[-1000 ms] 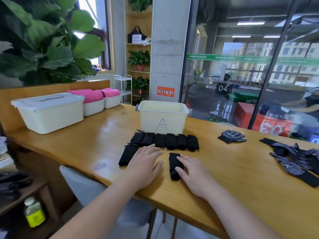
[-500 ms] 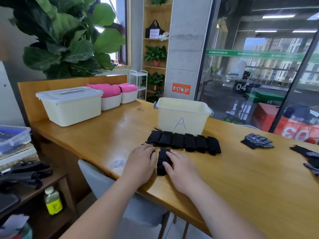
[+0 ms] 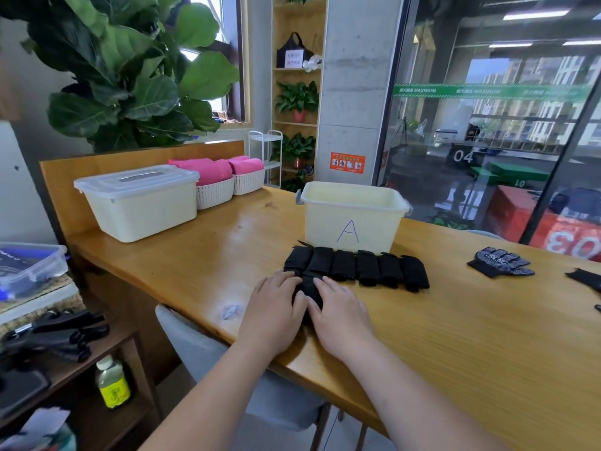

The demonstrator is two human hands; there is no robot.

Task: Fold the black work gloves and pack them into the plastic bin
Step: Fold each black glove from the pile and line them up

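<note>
Flat left hand (image 3: 272, 315) and right hand (image 3: 342, 317) have seemingly pushed gloves (image 3: 309, 287) together.

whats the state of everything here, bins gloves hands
bin marked A, lid off, contents not visible
lidded bin, closed
row of folded gloves, folded, side by side in front of the open bin, not packed
nearest gloves, folded, pressed by both hands
loose glove, flat, unfolded
left hand, fingers straight, pressing
right hand, fingers straight, pressing
</note>
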